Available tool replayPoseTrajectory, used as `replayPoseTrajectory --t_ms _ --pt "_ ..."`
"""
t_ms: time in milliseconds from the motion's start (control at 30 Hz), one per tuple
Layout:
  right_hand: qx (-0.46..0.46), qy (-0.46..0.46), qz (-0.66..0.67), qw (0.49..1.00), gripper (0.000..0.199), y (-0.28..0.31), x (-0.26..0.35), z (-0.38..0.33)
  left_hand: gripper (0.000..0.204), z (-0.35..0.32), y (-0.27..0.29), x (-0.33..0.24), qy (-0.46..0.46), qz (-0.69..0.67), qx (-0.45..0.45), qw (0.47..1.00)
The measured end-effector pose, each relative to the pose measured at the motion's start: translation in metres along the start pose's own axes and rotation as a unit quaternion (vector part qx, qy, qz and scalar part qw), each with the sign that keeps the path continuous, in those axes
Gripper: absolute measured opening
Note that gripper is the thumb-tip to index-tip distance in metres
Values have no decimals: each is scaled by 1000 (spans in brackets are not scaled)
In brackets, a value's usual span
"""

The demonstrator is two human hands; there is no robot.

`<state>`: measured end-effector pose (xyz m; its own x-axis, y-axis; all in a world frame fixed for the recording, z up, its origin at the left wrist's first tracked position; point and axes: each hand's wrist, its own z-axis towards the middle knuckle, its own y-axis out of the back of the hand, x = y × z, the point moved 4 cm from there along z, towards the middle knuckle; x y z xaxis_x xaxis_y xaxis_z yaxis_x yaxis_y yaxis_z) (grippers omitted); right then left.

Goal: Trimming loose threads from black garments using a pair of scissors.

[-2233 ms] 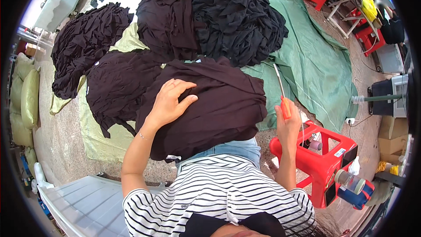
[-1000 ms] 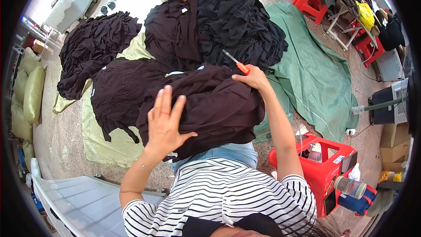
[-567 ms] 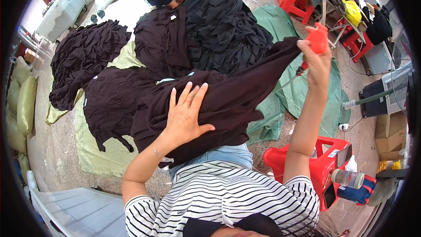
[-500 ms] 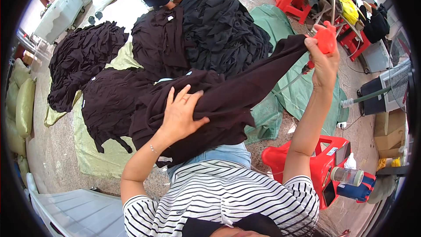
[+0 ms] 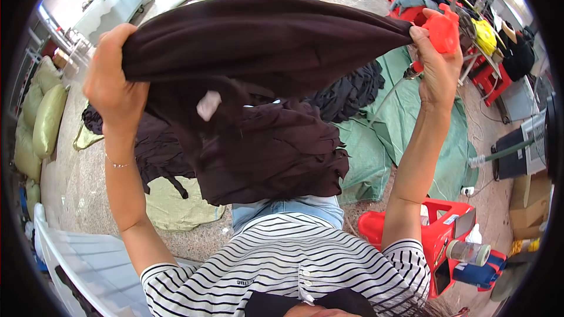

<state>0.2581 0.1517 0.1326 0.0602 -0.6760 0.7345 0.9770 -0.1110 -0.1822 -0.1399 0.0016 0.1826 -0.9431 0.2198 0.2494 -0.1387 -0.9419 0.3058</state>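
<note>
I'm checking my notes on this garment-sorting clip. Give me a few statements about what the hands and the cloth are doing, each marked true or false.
1. Both hands hold the dark garment stretched up in front of the person. True.
2. The right hand holds nothing besides cloth. False: it also grips an orange-handled tool.
3. The left hand grips one end of the garment. True.
4. The red plastic stool stands at the person's left. False: it is at their right, low beside them.
5. A white tag shows on the hanging part of the garment. True.
</note>
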Motion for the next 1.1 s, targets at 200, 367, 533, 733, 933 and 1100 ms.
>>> replayPoseTrajectory --t_ms 200,367,533,733,933,1100 --pt "19 -41 -55 997 36 16 -9 -64 26 -66 46 -46 -71 18 136 988" --pt "101 -237 -213 943 31 62 -83 -188 35 -215 40 -110 107 -153 465 865" --pt "139 -381 -283 869 46 98 -112 -272 47 -282 57 -134 140 -248 787 547" --pt "234 -297 -482 791 58 66 -61 -234 6 -185 -30 -122 228 -452 421 752" --pt "275 -215 -433 831 45 37 -35 -213 17 -170 -175 -142 144 -490 399 761" --pt "307 -228 -461 801 37 36 -26 -213 24 -194 -201 -147 142 -481 539 676"
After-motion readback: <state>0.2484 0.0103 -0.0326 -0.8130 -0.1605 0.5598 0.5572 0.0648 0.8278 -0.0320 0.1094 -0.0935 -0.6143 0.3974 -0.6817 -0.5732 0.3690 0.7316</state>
